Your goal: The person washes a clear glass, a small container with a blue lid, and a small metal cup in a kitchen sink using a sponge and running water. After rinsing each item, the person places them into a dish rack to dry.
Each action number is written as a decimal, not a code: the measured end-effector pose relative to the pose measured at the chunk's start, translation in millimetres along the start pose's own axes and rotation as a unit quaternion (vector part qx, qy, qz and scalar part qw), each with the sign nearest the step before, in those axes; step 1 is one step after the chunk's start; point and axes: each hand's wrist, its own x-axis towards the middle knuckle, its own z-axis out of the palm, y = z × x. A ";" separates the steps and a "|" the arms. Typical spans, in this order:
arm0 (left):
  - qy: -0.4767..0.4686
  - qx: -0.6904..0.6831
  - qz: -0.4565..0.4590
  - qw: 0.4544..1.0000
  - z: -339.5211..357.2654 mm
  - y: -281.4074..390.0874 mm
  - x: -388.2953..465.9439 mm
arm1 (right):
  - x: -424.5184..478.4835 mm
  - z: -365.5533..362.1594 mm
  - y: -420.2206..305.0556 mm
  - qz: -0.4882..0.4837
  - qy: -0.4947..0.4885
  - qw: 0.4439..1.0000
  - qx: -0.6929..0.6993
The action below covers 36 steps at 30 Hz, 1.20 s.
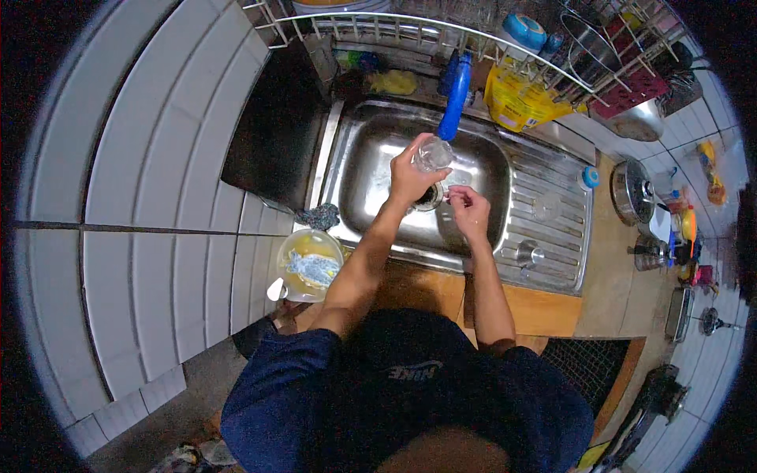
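Above the steel sink basin (369,213), my left hand (407,177) is wrapped around a clear drinking glass (434,155). The glass is just below the tip of a blue tap spout (454,109); I cannot tell whether water is running. My right hand (471,214) hovers to the right of the drain (427,198), its fingers bent and thumb close to the fingertips. Whether something small is pinched there cannot be made out. On the ribbed drainboard (547,236) to the right are a clear glass (547,206) and a small shiny cup (530,253).
A wire dish rack (426,26) hangs over the sink's back. Yellow pouches (514,97) stand behind the basin. At left are a scouring pad (319,217) and a tub with a sponge (307,266), against the tiled wall (148,177). A lidded pot (633,192) sits far right.
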 end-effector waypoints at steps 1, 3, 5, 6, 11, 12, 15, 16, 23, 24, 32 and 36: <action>0.004 0.009 0.009 1.000 -0.6 0.7 0.9 | -0.5 0.5 -4.4 0.008 -0.004 1.000 -0.001; 0.011 0.027 0.026 0.999 -0.3 3.9 3.7 | -1.4 0.9 -10.1 0.023 -0.010 1.000 -0.004; 0.016 0.031 0.043 0.998 0.3 6.8 4.4 | -1.3 1.0 -7.3 0.032 -0.007 0.999 0.009; 0.019 0.033 0.052 0.998 0.2 6.6 4.5 | -1.1 1.7 -4.8 0.036 -0.006 0.999 0.016; 0.024 -0.007 0.029 0.999 1.1 3.3 1.5 | -0.7 1.2 -3.3 0.021 -0.013 1.000 0.004; 0.025 -0.009 0.022 0.999 0.9 1.2 0.4 | -0.8 0.9 -5.9 0.028 -0.016 0.999 -0.004; -0.010 0.056 -0.015 0.998 -4.7 -2.3 -3.8 | -1.4 0.3 -8.8 0.035 -0.010 0.999 -0.019; -0.041 0.168 -0.057 0.983 -5.7 -1.5 -6.3 | -1.3 -0.3 -2.4 0.032 -0.005 0.999 -0.018; -0.215 0.564 -0.298 0.739 -19.8 -49.6 -26.1 | -2.9 -4.8 0.1 0.022 0.011 1.000 -0.014; -0.211 0.563 -0.297 0.742 -20.1 -49.2 -27.8 | -3.1 -4.8 1.2 0.019 0.015 1.000 -0.013; -0.146 0.474 -0.255 0.830 -19.8 -24.8 -16.9 | -3.5 -4.3 5.5 0.029 0.013 0.999 -0.010; -0.039 0.237 -0.081 0.967 -19.7 -20.4 -15.6 | -1.0 0.5 -4.0 0.028 -0.005 1.000 0.008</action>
